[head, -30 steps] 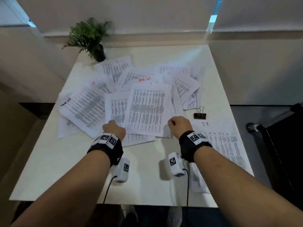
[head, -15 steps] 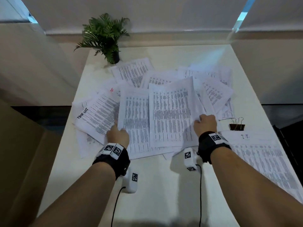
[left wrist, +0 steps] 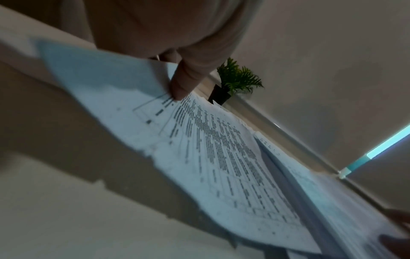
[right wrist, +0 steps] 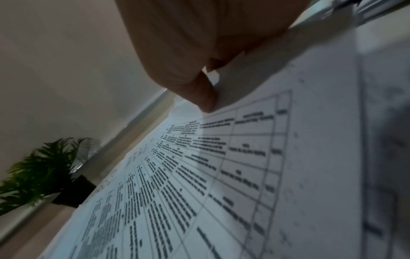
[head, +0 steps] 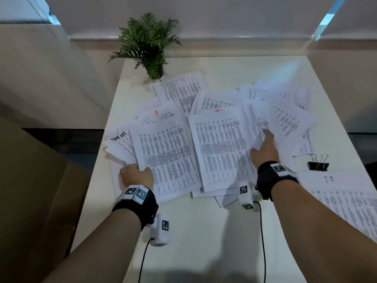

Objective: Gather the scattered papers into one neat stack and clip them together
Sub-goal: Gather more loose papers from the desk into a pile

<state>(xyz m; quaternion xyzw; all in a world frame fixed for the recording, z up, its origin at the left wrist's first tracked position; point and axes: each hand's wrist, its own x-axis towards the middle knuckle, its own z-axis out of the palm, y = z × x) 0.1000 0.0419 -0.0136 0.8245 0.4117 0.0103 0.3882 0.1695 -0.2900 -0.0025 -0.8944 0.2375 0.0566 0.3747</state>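
Pinching printed sheets in left hand and right hand, sweep both inward, then square edges near binder clip.

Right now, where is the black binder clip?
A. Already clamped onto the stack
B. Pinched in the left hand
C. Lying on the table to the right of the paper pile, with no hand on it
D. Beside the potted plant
C: in the head view the binder clip lies on the table right of the papers, clear of the right hand and left hand.
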